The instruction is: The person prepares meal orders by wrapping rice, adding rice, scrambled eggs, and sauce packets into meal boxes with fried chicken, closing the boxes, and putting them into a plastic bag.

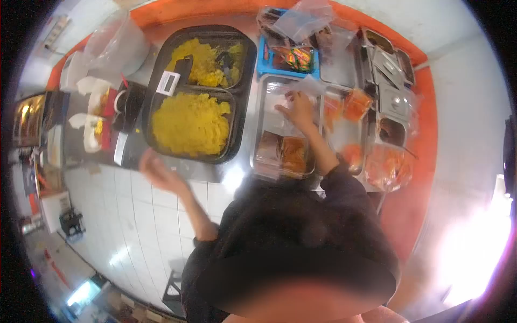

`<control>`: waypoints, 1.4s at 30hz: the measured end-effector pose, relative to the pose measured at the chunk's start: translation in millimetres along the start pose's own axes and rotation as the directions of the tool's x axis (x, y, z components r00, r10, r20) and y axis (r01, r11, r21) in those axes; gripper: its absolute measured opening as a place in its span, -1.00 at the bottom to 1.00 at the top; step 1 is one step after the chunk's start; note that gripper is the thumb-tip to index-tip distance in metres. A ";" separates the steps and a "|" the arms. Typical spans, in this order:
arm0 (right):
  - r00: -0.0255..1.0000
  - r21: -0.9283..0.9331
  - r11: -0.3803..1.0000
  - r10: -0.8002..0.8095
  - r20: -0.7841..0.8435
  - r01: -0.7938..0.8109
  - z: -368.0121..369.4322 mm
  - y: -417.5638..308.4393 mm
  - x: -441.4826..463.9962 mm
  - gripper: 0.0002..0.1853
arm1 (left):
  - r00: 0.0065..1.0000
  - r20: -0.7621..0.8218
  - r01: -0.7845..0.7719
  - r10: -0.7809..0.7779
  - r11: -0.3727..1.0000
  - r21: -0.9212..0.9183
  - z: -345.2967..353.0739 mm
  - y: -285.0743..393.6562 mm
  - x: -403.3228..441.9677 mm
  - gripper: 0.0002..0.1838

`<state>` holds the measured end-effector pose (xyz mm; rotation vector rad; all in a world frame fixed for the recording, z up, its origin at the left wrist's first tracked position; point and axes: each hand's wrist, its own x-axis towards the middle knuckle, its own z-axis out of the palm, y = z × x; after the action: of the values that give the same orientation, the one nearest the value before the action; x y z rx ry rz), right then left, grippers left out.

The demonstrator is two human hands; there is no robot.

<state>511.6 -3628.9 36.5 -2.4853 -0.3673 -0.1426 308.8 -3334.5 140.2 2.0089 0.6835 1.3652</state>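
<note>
My right hand [299,111] reaches over a metal tray [262,116], its thumb apart from the bent fingers, with nothing clearly held. Clear plastic [309,86] lies close beside its fingertips. At the near end of that tray are packets with dark brown [269,148] and orange-brown contents [295,153]. My left hand [160,171], blurred by motion, is at the counter's front edge, just below a black two-part tub of yellow rice [191,124]. Its fingers look stretched out and it appears to hold nothing.
Right of the tray, another metal tray [355,132] has orange packets [358,104], with lidded metal containers [396,99] beyond. A blue basket [264,59] with packets stands behind. Left of the rice are opened paper boxes [91,134], a black container [128,107] and a clear bucket [116,43].
</note>
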 end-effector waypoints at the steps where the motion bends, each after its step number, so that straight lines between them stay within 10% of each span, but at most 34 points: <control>1: 0.996 -0.157 0.987 -0.047 -0.071 0.035 7.4 3.5 -2.0 -0.70 | 0.993 0.046 0.111 -0.109 0.992 -0.060 16.5 15.6 -26.3 -0.79; 5: 0.998 0.220 0.975 0.040 -0.039 -0.030 12.8 19.0 -1.6 -0.78 | 0.872 0.485 0.222 -0.061 0.933 -0.281 67.4 87.4 -86.5 -0.83; 9: 0.939 0.173 0.938 -0.260 -0.226 0.301 -23.5 19.1 4.6 -0.89 | 0.770 0.632 0.340 -0.087 0.894 -0.292 103.1 108.3 -101.4 -0.85; 14: 0.989 0.502 0.862 -0.129 0.075 0.074 -74.0 2.3 -7.0 -0.88 | 0.709 0.654 0.613 -0.263 0.688 -0.388 163.2 115.8 -112.4 -0.86; 16: 0.974 0.610 0.770 -0.228 -0.007 0.184 -70.4 6.3 -3.4 -0.90 | 0.520 0.846 0.530 -0.117 0.821 -0.213 177.5 101.1 -109.0 -0.76; 19: 0.990 0.522 0.851 -0.111 0.083 0.052 -60.2 33.1 2.3 -0.83 | 0.547 0.832 0.405 -0.094 0.899 -0.165 187.7 92.8 -101.3 -0.64; 23: 0.888 -0.145 0.876 -0.446 0.114 0.459 -47.6 51.3 -10.2 -0.77 | 0.622 0.777 0.151 0.097 0.959 -0.241 204.7 84.2 -101.6 -0.57; 25: 0.916 -0.117 0.911 -0.380 0.130 0.394 -38.5 54.7 -4.0 -0.79 | 0.803 0.565 -0.015 0.191 0.953 -0.301 210.3 93.7 -96.2 -0.58; 27: 0.968 0.118 0.968 -0.231 0.102 0.219 -32.6 61.1 -4.4 -0.86 | 0.748 0.628 -0.002 0.215 0.947 -0.322 200.6 98.1 -90.7 -0.50; 31: 0.965 -0.041 0.964 -0.263 0.024 0.264 -53.7 42.0 -2.8 -0.89 | 0.570 0.719 -0.009 0.397 0.878 -0.478 206.7 93.7 -96.0 -0.50; 33: 0.987 0.282 0.947 -0.156 -0.023 0.157 -70.8 30.8 -4.6 -0.89 | 0.555 0.712 0.019 0.430 0.849 -0.528 216.4 90.4 -103.0 -0.53; 36: 0.969 0.370 0.916 0.068 0.239 -0.156 -103.8 17.9 -8.3 -0.86 | 0.052 0.972 0.584 0.230 0.782 -0.216 233.5 72.3 -99.0 -0.48; 39: 0.993 0.628 0.774 0.014 0.116 -0.084 -107.9 26.8 -20.5 -0.89 | -0.179 0.982 0.700 0.063 0.709 0.083 233.0 79.7 -99.3 -0.49; 42: 0.999 0.584 0.810 0.030 0.036 -0.046 -124.1 23.7 -33.4 -0.89 | -0.296 0.930 0.873 0.217 0.456 0.171 223.6 89.8 -106.9 -0.51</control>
<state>484.7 -3728.4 116.9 -1.8764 -0.3129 0.0219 489.8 -3514.8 75.3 1.0958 -0.0515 -0.6921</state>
